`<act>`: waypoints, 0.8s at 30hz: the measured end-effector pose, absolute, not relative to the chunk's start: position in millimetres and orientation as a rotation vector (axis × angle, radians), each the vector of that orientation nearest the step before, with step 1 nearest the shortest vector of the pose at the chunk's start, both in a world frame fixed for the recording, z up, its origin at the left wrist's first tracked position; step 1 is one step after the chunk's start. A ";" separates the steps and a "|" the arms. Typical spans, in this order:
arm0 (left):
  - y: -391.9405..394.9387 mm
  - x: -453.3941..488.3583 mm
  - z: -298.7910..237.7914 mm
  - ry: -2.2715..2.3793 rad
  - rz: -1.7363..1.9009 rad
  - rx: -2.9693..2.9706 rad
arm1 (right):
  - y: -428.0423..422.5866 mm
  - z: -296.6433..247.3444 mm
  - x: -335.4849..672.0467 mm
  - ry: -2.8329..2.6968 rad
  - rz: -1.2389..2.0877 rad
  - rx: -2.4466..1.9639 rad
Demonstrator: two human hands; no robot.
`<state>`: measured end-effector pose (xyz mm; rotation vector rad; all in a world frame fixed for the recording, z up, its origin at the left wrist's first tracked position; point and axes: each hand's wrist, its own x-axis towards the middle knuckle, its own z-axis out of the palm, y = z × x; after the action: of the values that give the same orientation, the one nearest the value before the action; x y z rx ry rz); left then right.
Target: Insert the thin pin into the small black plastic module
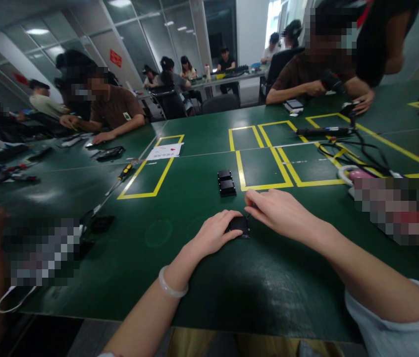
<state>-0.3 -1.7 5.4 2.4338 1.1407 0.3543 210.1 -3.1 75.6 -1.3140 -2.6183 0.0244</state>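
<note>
My left hand [219,230], a pale bracelet on its wrist, grips a small flat black square part [241,227] against the green tabletop. Fingers and thumb lie on either side of it, hiding its left edge. At the part's upper right corner, my right hand [269,208] is closed in a pinch. Something thin and dark shows below those fingertips, too small to name. Just beyond my hands lies a black piece with two square sections [226,183], touched by neither hand.
Yellow tape rectangles [265,187] mark the green table [202,302]. A black-and-yellow screwdriver [125,172] and a white paper [165,151] lie to the left. A black pen-shaped tool [324,132] and tangled cables [371,153] are at right. Co-workers sit across the table.
</note>
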 end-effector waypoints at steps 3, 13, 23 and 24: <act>-1.7 -0.3 5.4 1.148 0.353 2.430 | -2.3 76.8 209.8 -2.627 -0.008 -1.358; -2.0 -0.4 5.2 1.150 0.348 2.434 | -3.9 80.9 207.4 -2.622 -0.042 -1.428; -1.7 -0.3 5.5 1.139 0.367 2.430 | -4.8 77.6 210.0 -2.601 0.086 -1.289; -1.8 -0.3 5.6 1.141 0.364 2.428 | -5.2 78.3 209.9 -2.598 0.098 -1.287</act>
<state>-0.3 -1.8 5.6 2.4282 1.1409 0.3639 209.9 -5.2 78.3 -1.2874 -2.5978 0.0982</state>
